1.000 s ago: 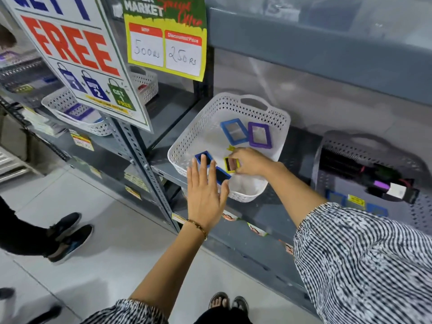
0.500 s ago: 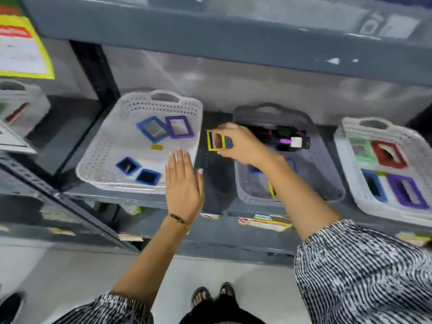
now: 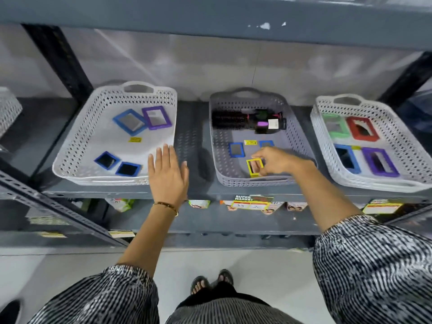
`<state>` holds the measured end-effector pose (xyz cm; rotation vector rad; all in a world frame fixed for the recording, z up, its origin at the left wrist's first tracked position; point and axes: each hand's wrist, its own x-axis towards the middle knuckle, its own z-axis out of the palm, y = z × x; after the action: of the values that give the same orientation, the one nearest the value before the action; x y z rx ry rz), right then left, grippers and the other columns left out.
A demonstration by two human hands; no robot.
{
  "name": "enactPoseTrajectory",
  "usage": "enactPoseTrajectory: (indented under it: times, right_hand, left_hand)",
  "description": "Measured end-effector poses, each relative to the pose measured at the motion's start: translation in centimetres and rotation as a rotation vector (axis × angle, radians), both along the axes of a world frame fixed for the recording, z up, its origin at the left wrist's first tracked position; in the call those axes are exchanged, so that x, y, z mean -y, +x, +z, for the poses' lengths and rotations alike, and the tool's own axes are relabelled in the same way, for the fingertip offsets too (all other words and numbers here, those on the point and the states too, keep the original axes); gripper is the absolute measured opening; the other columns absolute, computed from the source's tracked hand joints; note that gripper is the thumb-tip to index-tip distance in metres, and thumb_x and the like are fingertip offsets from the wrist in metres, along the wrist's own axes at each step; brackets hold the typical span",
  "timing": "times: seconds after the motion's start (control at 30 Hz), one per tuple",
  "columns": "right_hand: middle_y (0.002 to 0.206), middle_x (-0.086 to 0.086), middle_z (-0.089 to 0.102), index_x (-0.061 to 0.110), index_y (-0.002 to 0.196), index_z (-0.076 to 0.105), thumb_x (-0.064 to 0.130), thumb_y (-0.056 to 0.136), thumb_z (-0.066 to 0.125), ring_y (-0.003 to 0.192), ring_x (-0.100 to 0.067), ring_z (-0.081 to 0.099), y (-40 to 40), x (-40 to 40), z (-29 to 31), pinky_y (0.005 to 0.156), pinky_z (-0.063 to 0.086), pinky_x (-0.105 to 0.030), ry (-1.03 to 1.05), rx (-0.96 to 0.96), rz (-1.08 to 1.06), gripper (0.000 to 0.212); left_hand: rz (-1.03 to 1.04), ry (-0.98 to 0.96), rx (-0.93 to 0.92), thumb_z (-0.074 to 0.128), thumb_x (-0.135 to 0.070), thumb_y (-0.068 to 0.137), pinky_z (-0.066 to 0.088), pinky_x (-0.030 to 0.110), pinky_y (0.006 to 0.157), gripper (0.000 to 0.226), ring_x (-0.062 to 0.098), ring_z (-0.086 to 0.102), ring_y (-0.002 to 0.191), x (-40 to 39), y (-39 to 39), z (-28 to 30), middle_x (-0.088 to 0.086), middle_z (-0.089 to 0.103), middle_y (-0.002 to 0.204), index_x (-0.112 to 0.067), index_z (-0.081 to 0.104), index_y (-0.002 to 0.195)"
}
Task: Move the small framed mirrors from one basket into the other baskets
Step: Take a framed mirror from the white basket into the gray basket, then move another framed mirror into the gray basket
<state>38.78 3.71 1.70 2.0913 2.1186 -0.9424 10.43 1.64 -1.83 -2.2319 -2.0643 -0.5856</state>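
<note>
Yellow-framed mirror (image 3: 254, 167) partly hidden by right hand (image 3: 278, 160).

yellow-framed mirror (image 3: 254, 167), grey basket (image 3: 236, 181), black-and-white striped sleeves (image 3: 374, 265)

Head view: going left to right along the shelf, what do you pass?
White basket with four mirrors → left hand → grey basket with hair brush, yellow mirror in right hand → right white basket.
</note>
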Motion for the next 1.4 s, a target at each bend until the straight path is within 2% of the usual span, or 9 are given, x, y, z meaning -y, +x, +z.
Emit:
enactPoseTrajectory:
  times: [0.33, 0.43, 0.47, 0.53, 0.67, 0.93, 1.07, 1.17, 1.4]
  right_hand:
    - [0.122, -0.024, 0.062, 0.0, 0.114, 0.063, 0.001, 0.076, 0.071, 0.112, -0.036, 0.059, 0.4, 0.6, 0.3, 0.099, 0.048, -0.05, -0.027, -0.018, 0.001, 0.039]
    - [0.106, -0.019, 0.065, 0.016, 0.083, 0.068, -0.001, 0.075, 0.07, 0.086, -0.025, 0.061, 0.2, 0.9, 0.7, 0.074, 0.051, -0.034, -0.022, -0.037, 0.017, 0.018]
    - [0.097, -0.015, 0.065, 0.022, 0.072, 0.064, -0.001, 0.074, 0.07, 0.077, -0.02, 0.057, 0.2, 0.9, 0.7, 0.065, 0.046, -0.028, -0.021, -0.042, 0.023, 0.023]
    - [0.088, -0.01, 0.063, 0.021, 0.071, 0.064, -0.001, 0.074, 0.07, 0.071, -0.017, 0.054, 0.2, 1.0, 0.8, 0.059, 0.041, -0.025, -0.027, -0.052, 0.027, 0.023]
    - [0.094, -0.011, 0.064, 0.011, 0.087, 0.068, 0.0, 0.075, 0.07, 0.079, -0.019, 0.056, 0.2, 1.1, 0.9, 0.071, 0.048, -0.034, -0.017, -0.052, 0.037, 0.017]
    - [0.114, -0.021, 0.063, 0.0, 0.111, 0.063, 0.0, 0.076, 0.069, 0.096, -0.031, 0.062, 0.2, 1.2, 0.7, 0.087, 0.051, -0.041, -0.015, -0.017, 0.009, 0.036]
    - [0.143, -0.013, 0.047, 0.007, 0.136, 0.047, 0.004, 0.078, 0.07, 0.127, -0.03, 0.049, 0.1, 1.2, 0.9, 0.107, 0.042, -0.041, -0.051, 0.007, -0.026, 0.063]
    - [0.153, -0.006, 0.033, 0.016, 0.146, 0.033, 0.004, 0.078, 0.07, 0.133, -0.026, 0.043, 0.0, 0.9, 1.6, 0.109, 0.038, -0.036, -0.087, -0.009, -0.059, 0.078]
    - [0.138, -0.014, 0.051, 0.008, 0.135, 0.05, 0.01, 0.083, 0.065, 0.128, -0.028, 0.047, -7.0, -2.2, 6.0, 0.107, 0.036, -0.034, 0.339, -0.038, 0.139, 0.053]
  left_hand:
    - [0.02, -0.008, -0.007, 0.04, -0.03, 0.096, 0.017, 0.046, 0.116, 0.051, 0.033, 0.035, 0.136, 0.1, 0.0, 0.0, 0.019, 0.042, 0.144, -0.001, 0.035, 0.138]
    - [0.027, -0.012, -0.002, 0.04, -0.031, 0.096, 0.018, 0.046, 0.116, 0.051, 0.033, 0.035, 0.135, 0.0, 0.1, -0.1, 0.018, 0.043, 0.144, -0.001, 0.035, 0.138]
    - [0.028, -0.011, 0.003, 0.04, -0.03, 0.096, 0.019, 0.046, 0.116, 0.051, 0.033, 0.036, 0.135, 0.0, 0.1, -0.1, 0.018, 0.043, 0.143, -0.001, 0.036, 0.138]
    - [0.029, -0.01, 0.007, 0.041, -0.03, 0.096, 0.019, 0.046, 0.116, 0.051, 0.033, 0.036, 0.135, 0.0, 0.1, -0.1, 0.018, 0.044, 0.143, -0.001, 0.036, 0.138]
    - [0.029, -0.009, 0.005, 0.041, -0.03, 0.096, 0.02, 0.046, 0.115, 0.051, 0.033, 0.037, 0.135, 0.0, 0.0, -0.1, 0.019, 0.044, 0.143, -0.001, 0.036, 0.138]
    - [0.026, -0.022, -0.003, 0.039, -0.031, 0.097, 0.018, 0.045, 0.116, 0.051, 0.032, 0.035, 0.136, 0.0, 0.1, 0.0, 0.018, 0.042, 0.144, -0.003, 0.034, 0.139]
    - [0.025, -0.025, -0.006, 0.038, -0.032, 0.097, 0.018, 0.045, 0.116, 0.052, 0.032, 0.035, 0.136, 0.0, 0.1, 0.0, 0.017, 0.041, 0.145, -0.003, 0.033, 0.139]
    - [0.027, -0.036, -0.011, 0.037, -0.033, 0.097, 0.017, 0.044, 0.116, 0.052, 0.031, 0.034, 0.137, 0.0, 0.1, 0.0, 0.017, 0.041, 0.146, -0.004, 0.032, 0.14]
    - [0.022, -0.005, 0.073, 0.037, -0.034, 0.097, 0.014, 0.049, 0.117, 0.054, 0.035, 0.028, 0.139, 0.6, -0.3, 1.0, 0.019, 0.038, 0.146, -0.001, 0.032, 0.14]
